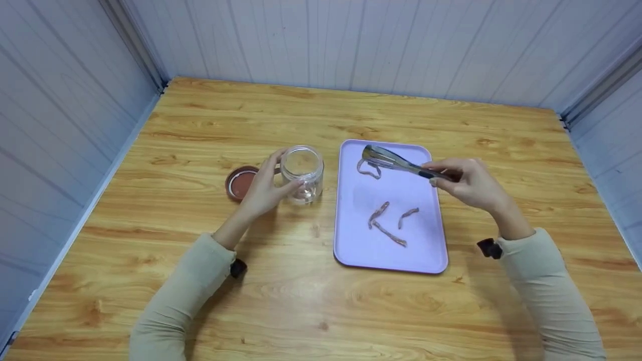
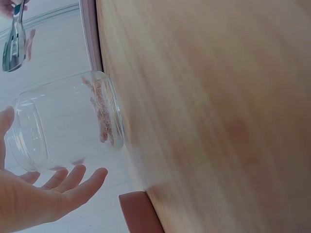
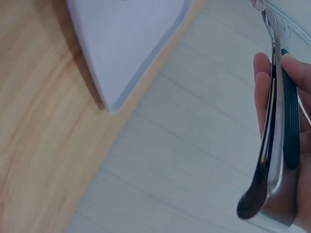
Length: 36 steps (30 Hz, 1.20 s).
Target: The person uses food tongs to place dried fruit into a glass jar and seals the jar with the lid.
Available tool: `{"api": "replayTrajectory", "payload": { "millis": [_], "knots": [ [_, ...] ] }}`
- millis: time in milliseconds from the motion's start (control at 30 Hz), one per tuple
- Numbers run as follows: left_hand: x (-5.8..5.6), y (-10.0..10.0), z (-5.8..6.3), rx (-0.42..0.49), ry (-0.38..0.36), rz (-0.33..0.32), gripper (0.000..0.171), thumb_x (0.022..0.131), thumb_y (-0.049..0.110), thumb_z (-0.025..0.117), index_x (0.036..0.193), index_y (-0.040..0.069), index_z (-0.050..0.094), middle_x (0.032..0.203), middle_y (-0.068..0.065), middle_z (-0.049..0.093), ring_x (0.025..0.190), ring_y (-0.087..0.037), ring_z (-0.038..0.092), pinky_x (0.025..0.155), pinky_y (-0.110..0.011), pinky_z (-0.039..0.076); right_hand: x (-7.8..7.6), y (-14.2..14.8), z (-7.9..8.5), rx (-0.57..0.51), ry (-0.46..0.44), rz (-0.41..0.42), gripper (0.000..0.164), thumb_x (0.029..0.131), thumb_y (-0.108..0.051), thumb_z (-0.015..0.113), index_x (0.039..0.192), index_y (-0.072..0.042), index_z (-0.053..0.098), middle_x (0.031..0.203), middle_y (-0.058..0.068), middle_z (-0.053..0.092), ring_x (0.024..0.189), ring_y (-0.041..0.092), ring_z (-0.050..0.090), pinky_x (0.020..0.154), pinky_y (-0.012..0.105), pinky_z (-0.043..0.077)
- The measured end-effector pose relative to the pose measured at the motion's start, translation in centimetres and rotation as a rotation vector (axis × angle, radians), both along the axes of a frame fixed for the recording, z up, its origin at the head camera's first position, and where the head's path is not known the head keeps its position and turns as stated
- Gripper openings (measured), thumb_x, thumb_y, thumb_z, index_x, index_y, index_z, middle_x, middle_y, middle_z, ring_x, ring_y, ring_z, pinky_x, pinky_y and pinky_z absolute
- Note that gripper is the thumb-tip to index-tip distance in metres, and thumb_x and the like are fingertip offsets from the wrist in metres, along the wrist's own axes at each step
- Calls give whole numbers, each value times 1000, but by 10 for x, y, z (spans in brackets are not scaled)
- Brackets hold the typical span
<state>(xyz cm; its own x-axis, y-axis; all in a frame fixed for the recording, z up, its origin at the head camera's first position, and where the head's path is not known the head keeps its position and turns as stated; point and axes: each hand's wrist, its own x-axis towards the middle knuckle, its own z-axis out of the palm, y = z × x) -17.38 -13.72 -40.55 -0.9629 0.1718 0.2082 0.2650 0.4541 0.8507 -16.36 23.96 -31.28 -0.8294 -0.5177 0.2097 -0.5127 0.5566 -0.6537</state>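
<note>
My left hand [image 1: 266, 185] holds the clear jar [image 1: 302, 173] with its thumb on the near side and its fingers round the far side. The jar stands upright on the table, and several brownish meat-like strips [image 2: 103, 111] lie at its bottom. Over the tray, my right hand [image 1: 471, 183] grips metal tongs [image 1: 396, 160] with dark handles. A curved strip [image 1: 371, 174] hangs below the tongs' tip, off the tray surface. On the lilac tray [image 1: 351, 250] lie more thin strips [image 1: 391, 234], two of them touching. Behind the left hand is the reddish-brown jar lid [image 1: 241, 184].
The wood-grain table [image 1: 301, 311] carries jar, lid and tray, with the tray just right of the jar. Pale panelled walls [image 1: 321, 45] close off the back and both sides.
</note>
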Motion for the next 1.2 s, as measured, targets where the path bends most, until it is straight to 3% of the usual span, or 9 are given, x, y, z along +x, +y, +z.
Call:
{"api": "replayTrajectory", "payload": {
  "millis": [267, 500, 800, 1200],
  "knots": [
    [0, 0, 0, 4, -4, -5, 74, 77, 34, 67, 135, 8, 29, 128, -11, 38, 114, -23, 38, 94, -42, 32, -8, -11, 9, -27, 63, 65, 25, 79, 9, 59, 103, 4, 63, 81, 13, 63, 51, 14, 47, 41, 18, 36],
    [0, 1, 1, 17, 9, -22, 71, 78, 31, 67, 135, 8, 30, 127, -14, 38, 114, -26, 38, 94, -43, 32, -27, -15, -3, -62, 138, 120, 27, 79, 4, 62, 105, -2, 65, 80, 9, 64, 50, 9, 46, 41, 17, 36],
    [-1, 1, 1, 8, 10, -16, 72, 78, 31, 67, 135, 7, 30, 127, -13, 39, 114, -23, 38, 94, -41, 32, -15, -48, 24, -63, 162, 149, 23, 77, 10, 60, 99, 6, 64, 78, 13, 63, 47, 12, 40, 41, 20, 32],
    [0, 0, 1, -26, -44, 12, 75, 78, 35, 66, 136, 10, 28, 130, -10, 36, 116, -21, 36, 96, -37, 30, -18, -74, 17, -91, 172, 222, 24, 76, 13, 60, 99, 7, 63, 79, 14, 63, 47, 12, 39, 41, 19, 33]
  ]
}}
